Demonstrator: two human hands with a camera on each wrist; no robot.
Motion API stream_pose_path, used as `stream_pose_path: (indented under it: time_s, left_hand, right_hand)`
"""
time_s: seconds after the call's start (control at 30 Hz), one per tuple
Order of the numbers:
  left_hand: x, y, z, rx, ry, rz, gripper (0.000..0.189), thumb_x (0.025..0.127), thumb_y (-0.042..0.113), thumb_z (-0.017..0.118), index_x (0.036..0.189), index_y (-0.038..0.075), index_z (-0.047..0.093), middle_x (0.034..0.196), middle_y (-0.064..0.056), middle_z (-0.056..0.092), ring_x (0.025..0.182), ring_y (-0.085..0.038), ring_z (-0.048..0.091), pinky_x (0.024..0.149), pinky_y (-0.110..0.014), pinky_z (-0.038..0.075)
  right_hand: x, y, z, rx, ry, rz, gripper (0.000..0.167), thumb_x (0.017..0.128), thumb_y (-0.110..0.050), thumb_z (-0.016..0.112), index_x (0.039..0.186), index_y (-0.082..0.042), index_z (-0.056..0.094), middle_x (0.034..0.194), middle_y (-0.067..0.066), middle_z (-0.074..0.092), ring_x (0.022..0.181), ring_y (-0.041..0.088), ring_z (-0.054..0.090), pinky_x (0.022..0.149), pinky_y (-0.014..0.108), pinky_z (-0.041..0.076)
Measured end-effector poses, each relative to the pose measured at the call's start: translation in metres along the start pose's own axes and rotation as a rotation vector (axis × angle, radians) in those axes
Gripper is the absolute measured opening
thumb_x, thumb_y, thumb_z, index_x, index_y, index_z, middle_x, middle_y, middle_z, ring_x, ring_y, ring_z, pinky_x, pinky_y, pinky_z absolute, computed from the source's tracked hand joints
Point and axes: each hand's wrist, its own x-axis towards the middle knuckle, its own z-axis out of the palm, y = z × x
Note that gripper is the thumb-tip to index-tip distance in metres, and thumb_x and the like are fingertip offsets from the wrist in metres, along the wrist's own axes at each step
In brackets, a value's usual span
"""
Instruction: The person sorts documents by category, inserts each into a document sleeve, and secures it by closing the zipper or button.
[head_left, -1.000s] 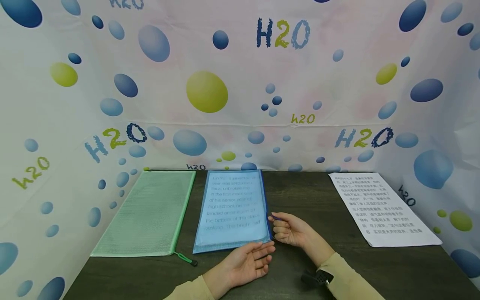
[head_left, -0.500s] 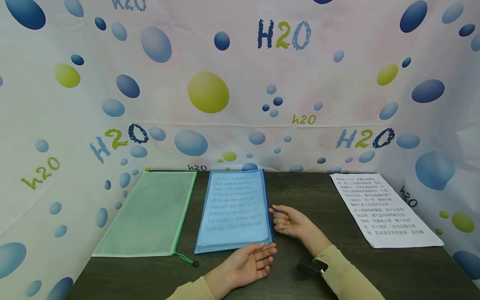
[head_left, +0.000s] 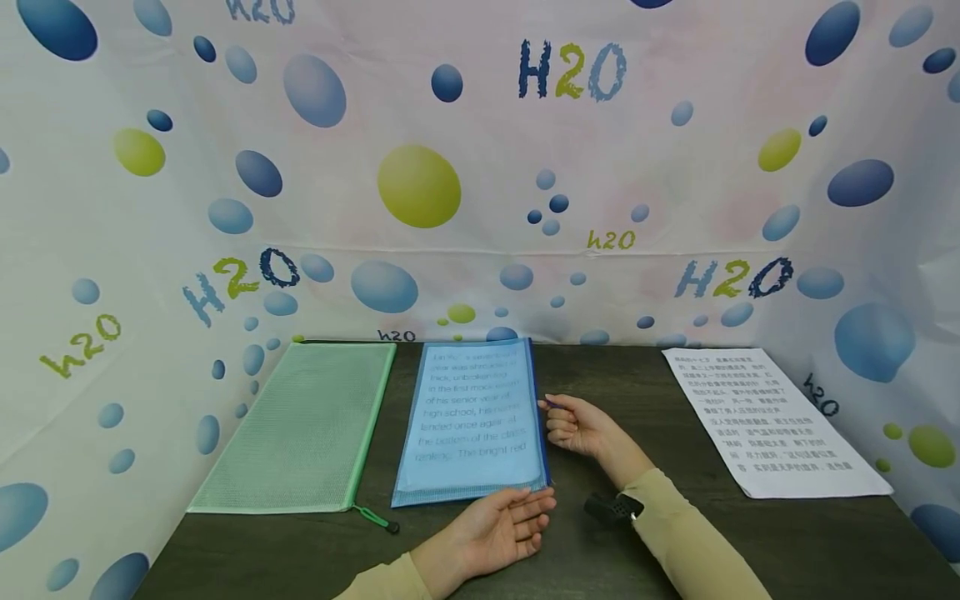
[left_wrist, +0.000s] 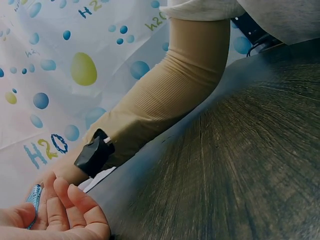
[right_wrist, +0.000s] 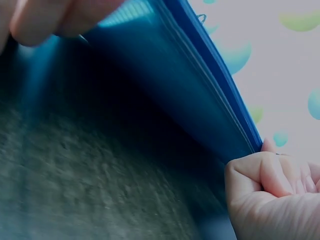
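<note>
A blue mesh zipper pouch (head_left: 471, 417) lies at the middle of the table with a printed English page inside it. My left hand (head_left: 498, 529) is at its near right corner, palm turned up. In the left wrist view the thumb and forefinger pinch the pouch's blue mesh edge (left_wrist: 35, 202), while the other fingers are loosely bent. My right hand (head_left: 581, 432) is beside the pouch's dark blue zipper edge, fingers curled, and pinches the small dark blue zipper pull (head_left: 555, 405). From the right wrist view, the zipper edge (right_wrist: 220, 75) is raised off the table.
A green mesh zipper pouch (head_left: 296, 429) lies flat at the left, its green pull cord (head_left: 375, 518) toward the near side. Several printed sheets (head_left: 772, 425) in Chinese are stacked at the right. A patterned curtain (head_left: 480, 167) closes off the back and sides of the dark table (head_left: 637, 375).
My right hand has moved away from me along the zipper edge with the pull. The left hand has stayed at the near corner. The head view has shifted slightly.
</note>
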Motion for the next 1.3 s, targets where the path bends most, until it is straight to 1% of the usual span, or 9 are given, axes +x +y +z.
stream_pose_path:
  time_s: [0.23,0.43,0.57,0.7,0.8,0.9,1.07,1.3]
  left_hand:
    - [0.0,0.001,0.001,-0.004,0.005,-0.005,0.048,0.102,0.03,0.044,0.143,0.005,0.045,0.116,0.005,0.064,0.099,-0.008,0.055,0.087,-0.023,0.044]
    - [-0.001,0.001,0.001,0.0,0.001,0.0,0.045,0.102,0.029,0.043,0.141,0.005,0.047,0.115,0.005,0.064,0.099,-0.007,0.056,0.086,-0.023,0.044]
    - [-0.001,0.001,0.001,-0.003,0.008,0.0,0.046,0.102,0.029,0.044,0.141,0.005,0.047,0.114,0.005,0.064,0.098,-0.008,0.056,0.086,-0.023,0.044]
    - [-0.001,0.001,0.001,-0.002,0.01,0.0,0.049,0.102,0.029,0.044,0.143,0.004,0.044,0.114,0.005,0.064,0.098,-0.008,0.056,0.086,-0.023,0.044]
    - [-0.001,0.001,0.001,0.003,0.009,-0.001,0.05,0.102,0.029,0.045,0.144,0.004,0.042,0.114,0.006,0.065,0.098,-0.007,0.056,0.086,-0.023,0.044]
    - [-0.001,0.001,0.001,0.004,0.01,-0.002,0.048,0.101,0.029,0.045,0.142,0.005,0.045,0.113,0.006,0.065,0.098,-0.007,0.056,0.086,-0.023,0.044]
    - [-0.001,0.002,0.001,0.008,0.018,0.002,0.043,0.101,0.029,0.046,0.138,0.006,0.05,0.114,0.005,0.065,0.097,-0.007,0.056,0.085,-0.023,0.044]
    - [0.0,0.0,0.002,0.017,0.025,0.008,0.043,0.101,0.029,0.045,0.137,0.006,0.051,0.112,0.006,0.065,0.097,-0.006,0.056,0.084,-0.022,0.044]
  right_hand:
    - [0.01,-0.012,0.001,-0.031,0.067,-0.028,0.035,0.107,-0.022,0.027,0.094,-0.006,0.055,0.06,-0.01,0.012,0.054,0.004,0.009,0.055,0.018,0.01]
    - [0.018,-0.023,0.004,-0.057,0.14,-0.045,0.03,0.107,-0.021,0.031,0.095,-0.006,0.054,0.059,-0.009,0.015,0.052,0.005,0.01,0.054,0.018,0.011]
    - [0.024,-0.03,0.005,-0.068,0.178,-0.049,0.027,0.106,-0.02,0.034,0.095,-0.005,0.054,0.056,-0.009,0.019,0.05,0.005,0.012,0.052,0.018,0.014]
    - [0.032,-0.037,0.005,-0.074,0.199,-0.05,0.029,0.106,-0.02,0.035,0.093,-0.005,0.056,0.054,-0.009,0.021,0.047,0.004,0.017,0.049,0.018,0.017]
    - [0.036,-0.043,0.005,-0.079,0.198,-0.051,0.03,0.106,-0.02,0.033,0.092,-0.005,0.056,0.055,-0.009,0.02,0.046,0.004,0.017,0.051,0.018,0.014]
    - [0.04,-0.048,0.005,-0.073,0.213,-0.051,0.031,0.106,-0.019,0.032,0.091,-0.005,0.055,0.055,-0.009,0.02,0.046,0.004,0.017,0.052,0.018,0.012]
    - [0.046,-0.056,0.007,-0.052,0.276,-0.054,0.029,0.105,-0.019,0.037,0.09,-0.004,0.057,0.053,-0.008,0.024,0.045,0.004,0.02,0.05,0.017,0.015]
    - [0.056,-0.066,0.007,-0.048,0.297,-0.067,0.028,0.104,-0.017,0.037,0.089,-0.004,0.056,0.052,-0.008,0.025,0.044,0.003,0.021,0.051,0.017,0.015]
